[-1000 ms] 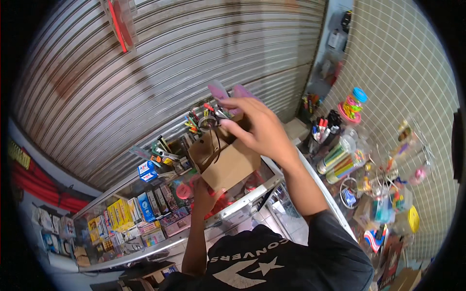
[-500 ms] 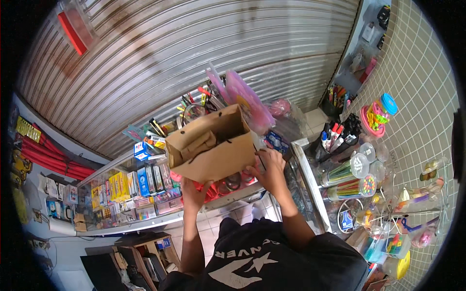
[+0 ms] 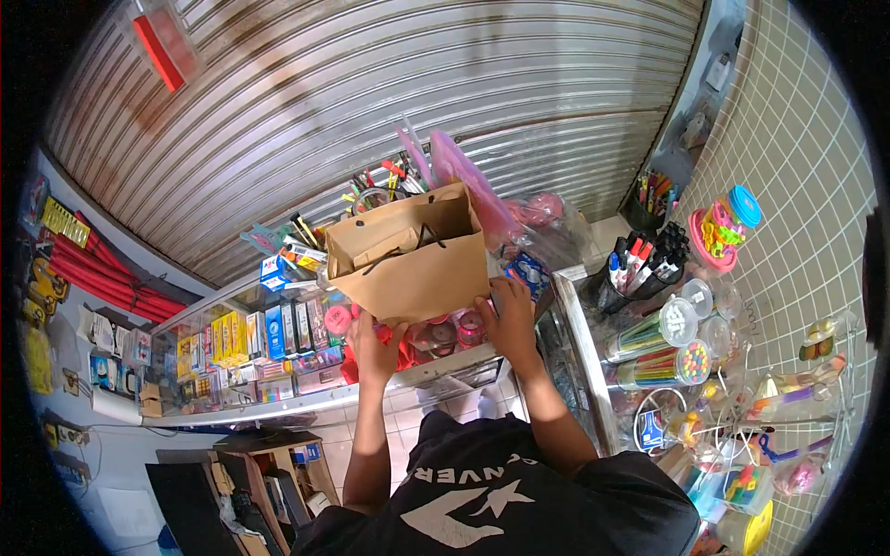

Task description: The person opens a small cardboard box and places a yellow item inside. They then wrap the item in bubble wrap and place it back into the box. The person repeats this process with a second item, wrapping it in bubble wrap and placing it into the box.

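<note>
A brown paper bag (image 3: 410, 292) with dark cord handles stands open-topped over the glass counter (image 3: 243, 410), with folded brown paper inside. My left hand (image 3: 375, 348) grips its lower front near the left corner, fingertips partly hidden behind it. My right hand (image 3: 510, 322) holds the lower right corner, fingers curled against the paper. Under and around the bag are pink round items (image 3: 470, 327), small boxes (image 3: 273, 329) and pink plastic folders (image 3: 473, 190).
A corrugated metal shutter (image 3: 371, 83) rises behind the counter. At right, a side counter (image 3: 593, 389) holds marker cups (image 3: 640, 273), clear tubs (image 3: 660, 369) and jars beside a tiled wall (image 3: 797, 139). Wooden shelving (image 3: 278, 445) is at lower left; red rolls (image 3: 111, 278) hang left.
My right hand has come down from above the bag's opening to its lower right corner, so both hands now grip it. The bag sits slightly higher in the picture than half a second ago.
</note>
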`<state>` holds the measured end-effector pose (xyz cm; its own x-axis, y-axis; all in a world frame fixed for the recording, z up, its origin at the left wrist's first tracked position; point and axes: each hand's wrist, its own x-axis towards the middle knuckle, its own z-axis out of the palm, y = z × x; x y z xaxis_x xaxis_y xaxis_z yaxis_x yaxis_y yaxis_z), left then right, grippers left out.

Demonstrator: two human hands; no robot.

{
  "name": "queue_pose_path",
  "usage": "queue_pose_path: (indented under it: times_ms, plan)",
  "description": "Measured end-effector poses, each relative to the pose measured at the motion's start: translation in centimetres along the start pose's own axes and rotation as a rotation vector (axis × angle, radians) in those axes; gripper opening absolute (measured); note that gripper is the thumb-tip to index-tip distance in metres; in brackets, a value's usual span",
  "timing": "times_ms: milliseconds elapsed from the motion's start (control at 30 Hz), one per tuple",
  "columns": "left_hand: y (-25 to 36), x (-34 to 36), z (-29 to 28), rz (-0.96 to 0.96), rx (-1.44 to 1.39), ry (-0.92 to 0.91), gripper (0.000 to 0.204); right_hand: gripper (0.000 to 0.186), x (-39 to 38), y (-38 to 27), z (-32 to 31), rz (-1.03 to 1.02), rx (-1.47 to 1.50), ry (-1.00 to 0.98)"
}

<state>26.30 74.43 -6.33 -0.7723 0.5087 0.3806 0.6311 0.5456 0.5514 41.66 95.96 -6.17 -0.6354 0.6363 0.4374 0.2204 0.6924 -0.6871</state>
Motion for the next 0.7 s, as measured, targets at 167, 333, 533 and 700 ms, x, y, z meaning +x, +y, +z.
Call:
queue_pose_path:
  times_ms: [167,333,533,700]
  plan:
    - [-0.5,-0.1,-0.3,0.037,-0.035,-0.010,0.053,0.035,0.0,0.9,0.1,-0.043,0.064,0.008]
    - [-0.3,-0.2,-0.7,-0.008,-0.138,-0.038,0.049,0.035,-0.1,1.3,0.6,-0.023,0.078,0.027]
    - [-0.4,-0.6,-0.4,-0.008,-0.169,-0.009,0.052,0.041,0.1,0.9,-0.1,-0.042,0.111,0.023]
    - [-0.9,-0.7,-0.1,0.083,-0.072,0.015,0.058,0.045,-0.4,1.1,0.1,0.022,0.132,0.085]
